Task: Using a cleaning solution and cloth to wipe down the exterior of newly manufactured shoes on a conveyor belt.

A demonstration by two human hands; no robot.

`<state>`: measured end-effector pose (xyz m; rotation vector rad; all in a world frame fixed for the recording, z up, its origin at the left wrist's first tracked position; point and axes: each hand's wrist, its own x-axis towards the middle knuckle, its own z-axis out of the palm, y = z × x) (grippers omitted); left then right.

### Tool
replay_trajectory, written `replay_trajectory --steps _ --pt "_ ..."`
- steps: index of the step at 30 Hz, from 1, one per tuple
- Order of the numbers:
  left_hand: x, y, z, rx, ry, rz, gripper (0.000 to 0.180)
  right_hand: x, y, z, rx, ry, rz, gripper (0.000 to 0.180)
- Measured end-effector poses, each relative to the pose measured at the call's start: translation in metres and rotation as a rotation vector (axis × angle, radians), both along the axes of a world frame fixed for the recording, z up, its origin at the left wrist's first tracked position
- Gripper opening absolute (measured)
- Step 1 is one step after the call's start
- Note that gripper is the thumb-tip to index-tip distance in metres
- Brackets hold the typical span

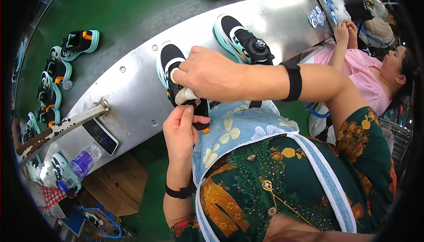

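A black sneaker [171, 54] with a mint-green sole sits on the metal bench ledge, its toe away from me and its heel at the near edge. Over its middle my right hand [214, 74] is closed, with white covers on some fingertips; whatever they grip on the shoe's top is hidden. At the heel end my left hand [180, 129] pinches the collar edge between thumb and fingers, near an orange tab. A second sneaker [232, 28] with a round dial on its tongue stands to the right, touched by neither hand.
More sneakers [81, 43] stand on the green belt [132, 10]. A worn metal pole [66, 129], a phone [100, 135] and a plastic bottle [81, 164] are at left, above a cardboard box [117, 184]. Round labels [316, 17] and a co-worker in pink [366, 69] are at right.
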<state>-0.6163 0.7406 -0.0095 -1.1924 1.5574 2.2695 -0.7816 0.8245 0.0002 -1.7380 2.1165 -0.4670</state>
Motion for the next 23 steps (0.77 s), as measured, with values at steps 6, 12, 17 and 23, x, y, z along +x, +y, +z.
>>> replay_trajectory --steps 6,12,17,23 --pt "-0.002 0.001 -0.002 0.034 0.015 -0.012 0.021 -0.006 0.012 -0.005 -0.121 -0.2 0.032 0.02" --pt "-0.004 0.005 -0.001 0.023 0.014 -0.016 0.021 -0.018 0.017 0.002 -0.141 -0.372 -0.046 0.021" --pt "-0.008 0.008 -0.001 -0.035 -0.012 -0.036 0.021 -0.006 0.016 -0.008 -0.104 0.033 -0.036 0.025" --pt "-0.009 0.012 -0.002 0.01 -0.005 -0.03 0.021 -0.016 0.026 -0.007 -0.138 -0.288 -0.045 0.031"
